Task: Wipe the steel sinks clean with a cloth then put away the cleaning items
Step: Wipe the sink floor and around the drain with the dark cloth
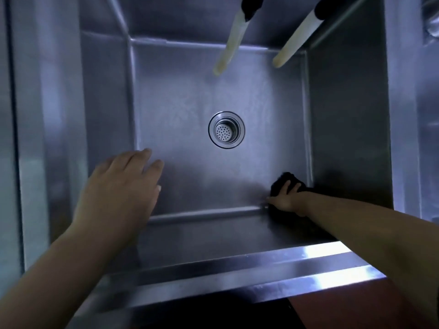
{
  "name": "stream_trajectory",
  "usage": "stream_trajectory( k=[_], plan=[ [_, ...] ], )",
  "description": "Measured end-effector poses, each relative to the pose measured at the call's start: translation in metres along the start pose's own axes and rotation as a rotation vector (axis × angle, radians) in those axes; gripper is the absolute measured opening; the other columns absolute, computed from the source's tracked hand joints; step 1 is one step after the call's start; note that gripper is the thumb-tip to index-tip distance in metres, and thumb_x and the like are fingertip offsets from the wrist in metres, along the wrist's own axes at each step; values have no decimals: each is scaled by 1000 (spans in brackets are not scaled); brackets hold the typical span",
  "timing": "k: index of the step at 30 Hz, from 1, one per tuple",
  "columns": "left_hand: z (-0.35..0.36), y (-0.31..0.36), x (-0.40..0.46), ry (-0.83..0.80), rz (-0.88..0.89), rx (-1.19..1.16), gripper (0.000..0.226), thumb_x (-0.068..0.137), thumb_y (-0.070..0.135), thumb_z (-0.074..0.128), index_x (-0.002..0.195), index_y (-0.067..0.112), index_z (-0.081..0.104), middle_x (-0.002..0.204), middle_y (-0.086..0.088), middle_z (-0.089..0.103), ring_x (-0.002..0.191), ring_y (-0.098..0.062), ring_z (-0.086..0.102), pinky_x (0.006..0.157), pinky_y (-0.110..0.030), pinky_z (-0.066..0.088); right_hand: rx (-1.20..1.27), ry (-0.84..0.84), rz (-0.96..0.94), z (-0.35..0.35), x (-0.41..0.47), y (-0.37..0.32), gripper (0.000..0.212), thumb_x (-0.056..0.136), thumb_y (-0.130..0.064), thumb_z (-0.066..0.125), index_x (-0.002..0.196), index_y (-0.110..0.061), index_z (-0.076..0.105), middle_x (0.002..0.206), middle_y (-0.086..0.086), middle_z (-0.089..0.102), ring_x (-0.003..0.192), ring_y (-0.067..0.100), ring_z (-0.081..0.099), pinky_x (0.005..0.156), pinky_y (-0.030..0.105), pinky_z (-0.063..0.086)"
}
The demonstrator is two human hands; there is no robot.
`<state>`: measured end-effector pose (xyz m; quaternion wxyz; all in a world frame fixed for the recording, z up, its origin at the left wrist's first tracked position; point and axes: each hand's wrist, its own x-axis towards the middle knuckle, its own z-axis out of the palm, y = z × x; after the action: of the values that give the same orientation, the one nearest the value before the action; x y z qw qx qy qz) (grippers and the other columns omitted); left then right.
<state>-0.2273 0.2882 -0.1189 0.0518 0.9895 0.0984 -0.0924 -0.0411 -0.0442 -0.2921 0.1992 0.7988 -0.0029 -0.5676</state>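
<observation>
I look straight down into a deep steel sink [107, 96] with a round strainer drain [226, 130] in the middle of its floor. My right hand [285, 200] presses a black cloth [286, 180] into the sink's near right bottom corner. My left hand [121, 188] hovers flat over the near left part of the basin, fingers apart, holding nothing. Part of the cloth is hidden under my right hand.
Two pale hose ends [229, 43] [294, 41] hang down from black fittings at the top. The sink's bright front rim [237, 279] runs across the bottom. Steel dividers stand at left [35, 138] and right [401, 115], with another basin beyond the right one.
</observation>
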Motion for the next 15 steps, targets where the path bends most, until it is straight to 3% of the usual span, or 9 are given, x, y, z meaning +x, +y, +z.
stream_trajectory(
  k=[3, 8, 10, 15],
  plan=[
    [-6, -21, -9, 61, 51, 63, 37, 75, 18, 57, 106, -1, 66, 109, -27, 63, 98, -43, 59, 89, -52, 41, 24, -111, -47, 1, -22, -22, 110, 76, -78, 36, 146, -15, -20, 152, 20, -26, 140, 44, -14, 116, 50, 4],
    [-4, -51, -13, 80, 31, 95, 29, 75, 12, 66, 101, 1, 67, 106, -22, 65, 109, -40, 57, 99, -54, 37, -162, -206, -226, 14, -61, -76, 92, 84, -73, 29, 148, -25, -16, 152, 19, -28, 137, 48, -22, 113, 55, -4],
    [-1, -57, -14, 90, 35, 93, 25, 77, 15, 61, 98, 3, 68, 103, -18, 67, 113, -36, 57, 101, -53, 36, -249, -268, -331, 16, -79, -97, 79, 89, -68, 24, 148, -30, -12, 151, 17, -29, 136, 49, -23, 111, 56, -7],
    [4, -59, -11, 83, 18, 87, 24, 82, 22, 50, 91, 11, 68, 96, -7, 68, 115, -29, 55, 105, -51, 30, -330, -321, -631, 25, -110, -144, 53, 98, -54, 23, 148, -40, 12, 154, 1, -27, 142, 39, -10, 115, 53, -1]
  ],
)
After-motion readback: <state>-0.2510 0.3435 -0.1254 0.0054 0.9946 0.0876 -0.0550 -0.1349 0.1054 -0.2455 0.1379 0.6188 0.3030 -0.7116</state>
